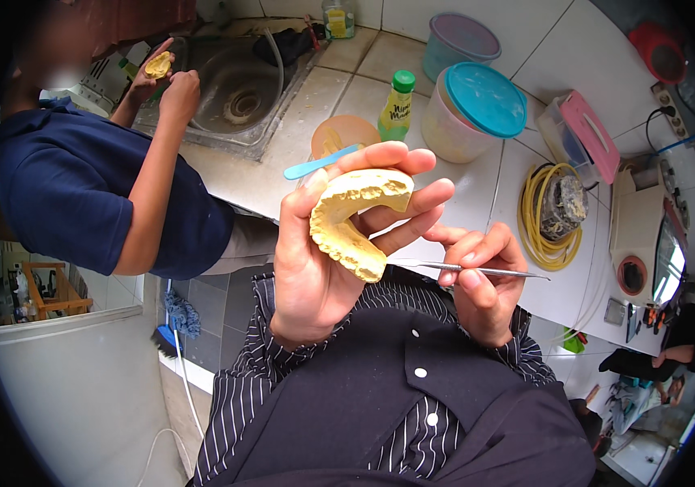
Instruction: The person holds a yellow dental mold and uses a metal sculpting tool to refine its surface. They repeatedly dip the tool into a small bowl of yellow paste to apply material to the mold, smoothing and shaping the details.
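Far L, a co-worker (104, 187) in navy stands by the sink (221, 77) & holds a small yellow piece (158, 65) up high, prob. for a close look. Next comes our L hand (311, 284), palm facing us: its thumb runs along the outer curve of a yellow teeth cast (329, 226) & the other fingers fan out behind, only partly curled, prob. so we can cradle it w/o covering the teeth. The cast is up off the tabletop (481, 183), approx. mid-view, prob. b/c we see the ridges best there. Beyond that hand a blue spatula (311, 166) shows near an orange bowl (347, 126), w/ a green-capped bottle (396, 105) & blue-lidded tub (453, 130) alongside, prob. kept within reach. Our R hand (484, 280) pinches a slim metal tool (448, 266) b/w thumb & fingertips, gap closed down to the handle, prob. for fine control; its thin end is at the cast's lower tip, tho we can't tell if it touches. Further R, a coiled yellow hose (528, 219) & pink-lidded box (591, 138) sit off to the side, prob. to leave elbow room.
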The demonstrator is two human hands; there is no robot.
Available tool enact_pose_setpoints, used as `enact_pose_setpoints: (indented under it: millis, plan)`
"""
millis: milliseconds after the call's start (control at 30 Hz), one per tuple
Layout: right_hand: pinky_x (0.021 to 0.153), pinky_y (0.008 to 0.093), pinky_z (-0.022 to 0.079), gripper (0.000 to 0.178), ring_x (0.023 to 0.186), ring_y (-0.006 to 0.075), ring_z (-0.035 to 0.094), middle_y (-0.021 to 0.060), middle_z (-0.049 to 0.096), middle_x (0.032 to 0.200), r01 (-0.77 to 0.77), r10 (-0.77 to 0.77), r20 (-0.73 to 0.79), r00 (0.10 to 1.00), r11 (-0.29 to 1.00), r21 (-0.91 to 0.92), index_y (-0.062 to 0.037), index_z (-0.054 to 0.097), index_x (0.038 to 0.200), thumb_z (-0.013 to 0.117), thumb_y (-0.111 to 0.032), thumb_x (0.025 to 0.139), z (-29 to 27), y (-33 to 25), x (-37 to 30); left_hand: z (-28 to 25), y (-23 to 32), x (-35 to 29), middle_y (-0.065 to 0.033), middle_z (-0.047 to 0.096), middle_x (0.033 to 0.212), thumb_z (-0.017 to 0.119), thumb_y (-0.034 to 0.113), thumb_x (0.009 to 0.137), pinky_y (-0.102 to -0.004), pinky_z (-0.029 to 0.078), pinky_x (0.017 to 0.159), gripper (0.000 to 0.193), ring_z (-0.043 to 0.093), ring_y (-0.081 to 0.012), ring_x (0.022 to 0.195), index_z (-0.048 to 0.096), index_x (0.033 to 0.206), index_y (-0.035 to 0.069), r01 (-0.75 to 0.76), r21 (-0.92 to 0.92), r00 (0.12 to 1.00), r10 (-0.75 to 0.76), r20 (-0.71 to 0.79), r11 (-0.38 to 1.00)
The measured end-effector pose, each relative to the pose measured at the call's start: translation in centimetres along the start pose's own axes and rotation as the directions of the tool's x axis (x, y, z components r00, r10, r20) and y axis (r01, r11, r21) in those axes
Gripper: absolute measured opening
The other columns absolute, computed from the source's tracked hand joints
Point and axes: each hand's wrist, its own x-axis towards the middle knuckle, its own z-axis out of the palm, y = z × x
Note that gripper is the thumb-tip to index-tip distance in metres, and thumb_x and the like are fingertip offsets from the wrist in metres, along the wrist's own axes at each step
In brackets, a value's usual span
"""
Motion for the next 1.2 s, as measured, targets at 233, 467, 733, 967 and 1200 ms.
enact_pose_setpoints:
  millis: [233, 467, 733, 967, 1200]
  plan:
    - [0.105, 0.0544, 0.029, 0.011, 0.104, 0.0317, 0.06, 0.0114, 0.065, 0.075, 0.028, -0.026, 0.036, 0.999, 0.998, -0.049, -0.0042, 0.053, 0.088, 0.059, 0.001, 0.08, 0.02, -0.23, -0.02, 0.32, 0.21, -0.04, -0.022, 0.044, 0.132, 0.033, 0.043, 0.093, -0.0454, 0.04, 0.103, 0.06, 0.048, -0.0365, 0.12, 0.038, 0.13, -0.005, -0.01, 0.119, 1.0, 0.011, -0.008, 0.993]
    - [0.105, 0.0538, 0.03, 0.012, 0.102, 0.0298, 0.061, 0.0117, 0.066, 0.073, 0.099, -0.095, 0.031, 0.995, 0.986, -0.134, -0.0039, 0.054, 0.088, 0.058, 0.002, 0.079, 0.04, -0.37, 0.14, 0.8, 0.41, -0.08, -0.0217, 0.045, 0.13, 0.036, 0.044, 0.091, -0.0447, 0.04, 0.103, 0.062, 0.05, -0.0351, 0.119, 0.039, 0.127, -0.005, -0.026, 0.201, 0.999, 0.032, -0.029, 0.979]
    - [0.104, 0.054, 0.03, 0.012, 0.1, 0.0283, 0.061, 0.0112, 0.066, 0.074, 0.108, -0.102, 0.044, 0.994, 0.978, -0.177, -0.0045, 0.054, 0.088, 0.058, 0.002, 0.079, 0.18, -0.27, 0.16, 0.72, 0.55, 0.12, -0.0223, 0.045, 0.13, 0.038, 0.046, 0.09, -0.0437, 0.039, 0.103, 0.063, 0.05, -0.0347, 0.119, 0.039, 0.127, -0.006, -0.022, 0.232, 0.999, 0.033, -0.042, 0.972]
    - [0.104, 0.0539, 0.03, 0.012, 0.1, 0.0278, 0.061, 0.0117, 0.067, 0.075, 0.091, -0.089, 0.02, 0.996, 0.987, -0.136, -0.0043, 0.054, 0.088, 0.059, 0.002, 0.079, 0.37, -0.22, 0.28, 0.89, 0.71, 0.18, -0.0233, 0.043, 0.13, 0.031, 0.04, 0.095, -0.0472, 0.041, 0.103, 0.056, 0.05, -0.0382, 0.118, 0.035, 0.129, -0.005, -0.057, 0.318, 0.997, 0.073, -0.038, 0.946]
    - [0.104, 0.0538, 0.031, 0.012, 0.098, 0.0274, 0.061, 0.0123, 0.067, 0.076, 0.047, -0.048, -0.013, 0.999, 0.995, -0.092, -0.0043, 0.054, 0.087, 0.06, 0.002, 0.079, 0.34, 0.11, 0.21, 0.67, 0.78, 0.27, -0.0236, 0.045, 0.129, 0.039, 0.047, 0.091, -0.0429, 0.04, 0.102, 0.065, 0.05, -0.0345, 0.119, 0.038, 0.128, -0.007, -0.04, 0.263, 0.997, 0.055, -0.051, 0.964]
